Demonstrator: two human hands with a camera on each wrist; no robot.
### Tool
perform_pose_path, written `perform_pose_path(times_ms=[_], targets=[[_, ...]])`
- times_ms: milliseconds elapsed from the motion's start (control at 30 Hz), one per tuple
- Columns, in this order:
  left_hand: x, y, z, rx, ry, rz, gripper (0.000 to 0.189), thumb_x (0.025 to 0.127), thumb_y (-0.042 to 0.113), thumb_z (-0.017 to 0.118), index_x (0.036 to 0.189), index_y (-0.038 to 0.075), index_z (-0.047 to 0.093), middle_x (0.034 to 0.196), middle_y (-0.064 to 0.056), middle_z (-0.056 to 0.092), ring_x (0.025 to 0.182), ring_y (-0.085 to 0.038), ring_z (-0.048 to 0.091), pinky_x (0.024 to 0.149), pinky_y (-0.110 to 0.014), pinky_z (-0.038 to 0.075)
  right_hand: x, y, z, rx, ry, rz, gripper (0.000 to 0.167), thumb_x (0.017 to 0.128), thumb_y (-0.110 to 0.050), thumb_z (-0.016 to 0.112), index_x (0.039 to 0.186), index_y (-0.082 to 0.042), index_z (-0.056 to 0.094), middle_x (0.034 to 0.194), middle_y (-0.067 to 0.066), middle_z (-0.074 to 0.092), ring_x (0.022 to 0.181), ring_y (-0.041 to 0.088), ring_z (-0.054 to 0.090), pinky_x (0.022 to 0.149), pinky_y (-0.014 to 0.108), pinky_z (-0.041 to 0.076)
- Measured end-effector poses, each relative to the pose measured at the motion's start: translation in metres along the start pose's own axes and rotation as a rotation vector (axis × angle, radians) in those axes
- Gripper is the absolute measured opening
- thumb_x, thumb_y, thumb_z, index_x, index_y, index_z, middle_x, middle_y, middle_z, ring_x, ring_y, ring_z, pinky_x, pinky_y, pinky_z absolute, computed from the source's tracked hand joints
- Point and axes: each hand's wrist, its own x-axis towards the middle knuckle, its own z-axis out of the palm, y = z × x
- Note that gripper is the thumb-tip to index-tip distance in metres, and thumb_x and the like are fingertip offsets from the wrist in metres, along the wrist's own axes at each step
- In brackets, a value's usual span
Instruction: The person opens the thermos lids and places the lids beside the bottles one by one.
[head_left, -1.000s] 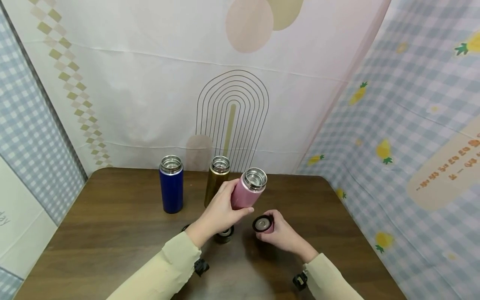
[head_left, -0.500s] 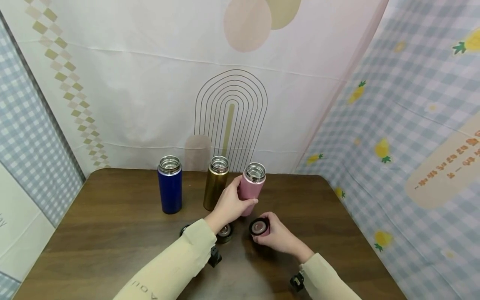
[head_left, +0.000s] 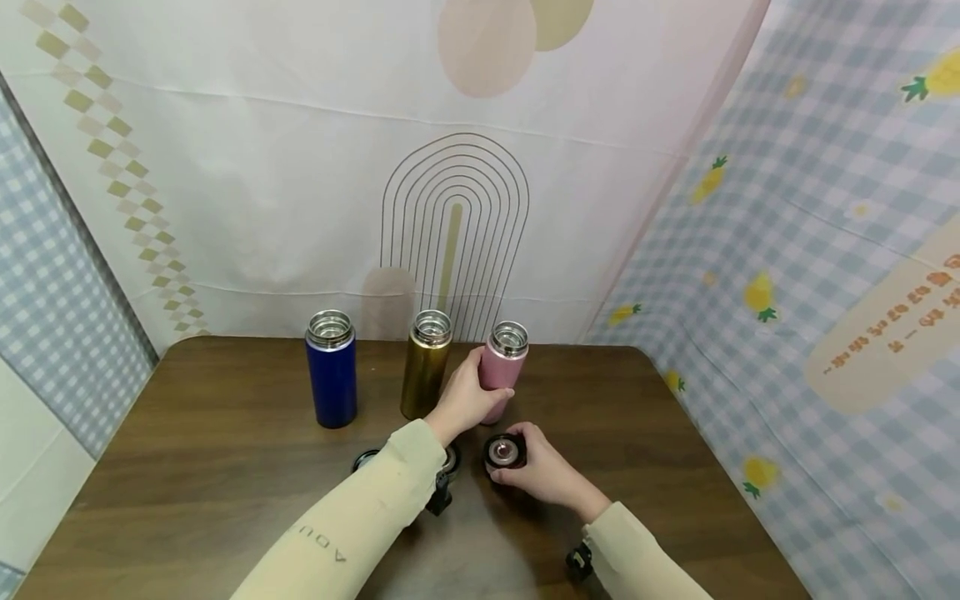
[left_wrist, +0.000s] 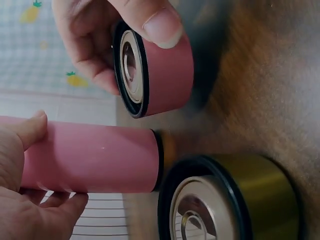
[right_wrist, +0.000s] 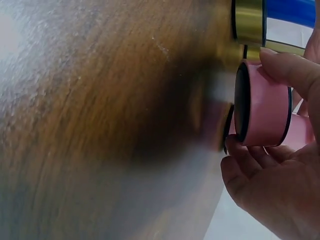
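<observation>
My left hand grips a pink thermos bottle, which stands upright and lidless, its steel mouth facing up, right of a gold thermos bottle. Between thumb and fingers, my right hand holds the matching pink lid with its inner side up, close over the table in front of the pink bottle. Just left of it lies a gold lid, also inner side up. Further left another lid peeks out, mostly hidden behind my left sleeve.
A blue thermos bottle, lidless too, stands left of the gold one on the brown wooden table. A patterned white cloth hangs behind the table's far edge, and a blue checked cloth hangs along the right side.
My left hand has lowered the tilted pink bottle to an upright stand beside the gold one. My right hand has brought the pink lid slightly left, nearer the gold lid.
</observation>
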Motion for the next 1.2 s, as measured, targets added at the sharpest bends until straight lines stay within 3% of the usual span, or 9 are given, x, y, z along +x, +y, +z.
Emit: perform_pose_path(times_ms=[300,567,833,1200], targets=[[0.004,-0.006,0.000,0.006,-0.072,-0.016,0.082,0.081,0.029,0.080,0.147,0.012,0.035,0.136,-0.009,0.052,0.118,-0.023,0.054,0.098,-0.042,0.044,0.003,0.005,0.003,-0.091,-0.011,-0.042,0.065,0.076,-0.027,0.082,0.127,-0.001,0.050,0.118,0.009,0.052,0.107,0.021,0.053,0.092,0.043,0.045],[0.006,-0.012,-0.002,-0.008,-0.115,-0.019,0.083,0.082,0.032,0.078,0.149,0.015,0.033,0.136,-0.008,0.053,0.119,-0.022,0.054,0.098,-0.040,0.044,0.005,0.010,0.003,-0.198,0.009,-0.087,0.060,0.074,-0.020,0.084,0.122,0.001,0.055,0.111,0.009,0.055,0.100,0.021,0.056,0.088,0.042,0.047],[0.005,-0.015,-0.005,-0.021,-0.122,-0.041,0.082,0.083,0.032,0.077,0.149,0.012,0.032,0.139,-0.010,0.050,0.122,-0.023,0.052,0.099,-0.041,0.043,0.006,0.011,0.001,-0.261,0.012,-0.096,0.061,0.073,-0.023,0.084,0.121,0.001,0.056,0.110,0.009,0.057,0.100,0.020,0.056,0.088,0.041,0.048],[0.008,-0.017,-0.004,-0.008,-0.101,-0.051,0.080,0.083,0.030,0.077,0.148,0.013,0.034,0.137,-0.010,0.052,0.121,-0.023,0.053,0.100,-0.042,0.043,0.007,0.010,0.002,-0.261,0.020,-0.056,0.063,0.074,-0.025,0.084,0.124,0.001,0.055,0.112,0.009,0.057,0.102,0.021,0.056,0.089,0.042,0.047]])
